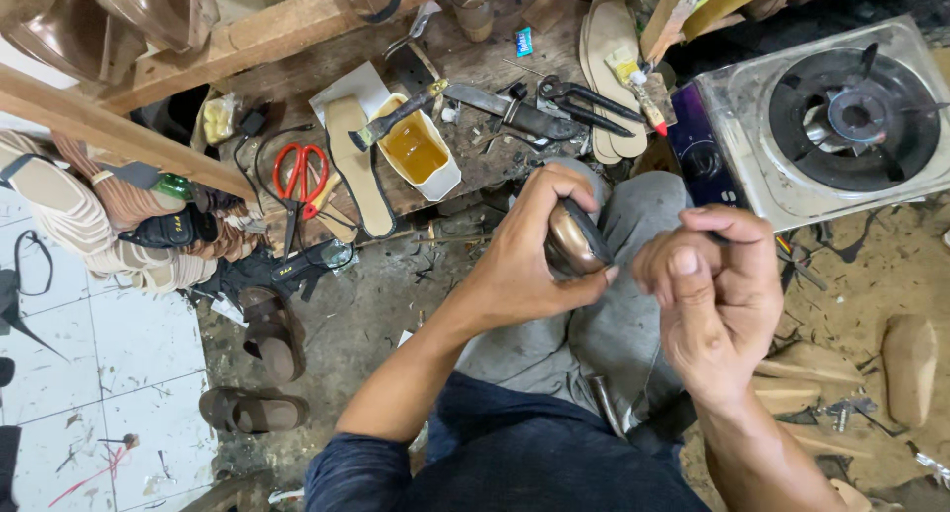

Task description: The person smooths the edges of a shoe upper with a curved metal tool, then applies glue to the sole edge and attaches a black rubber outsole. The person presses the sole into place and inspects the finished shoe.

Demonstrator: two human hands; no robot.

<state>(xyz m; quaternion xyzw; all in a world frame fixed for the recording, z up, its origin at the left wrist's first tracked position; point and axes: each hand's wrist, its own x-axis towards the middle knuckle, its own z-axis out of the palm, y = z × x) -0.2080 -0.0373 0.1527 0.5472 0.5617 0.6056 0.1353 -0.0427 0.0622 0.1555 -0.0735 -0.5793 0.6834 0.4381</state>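
Note:
My left hand (524,250) grips a small bronze-brown shoe piece with a dark sole (576,239), held up over my lap. My right hand (714,289) is closed in a fist just to the right of it, fingers curled around something thin that I cannot make out. The thumb of the right hand points toward the shoe piece. Both forearms rise from the lower edge, the left in a dark blue sleeve.
A low wooden bench holds a white tub of amber glue (419,153) with a brush, red scissors (299,173), tan insoles (354,161), black pliers (584,100) and knives. A single-burner gas stove (841,116) stands at right. Brown sandals (269,330) lie on the floor at left.

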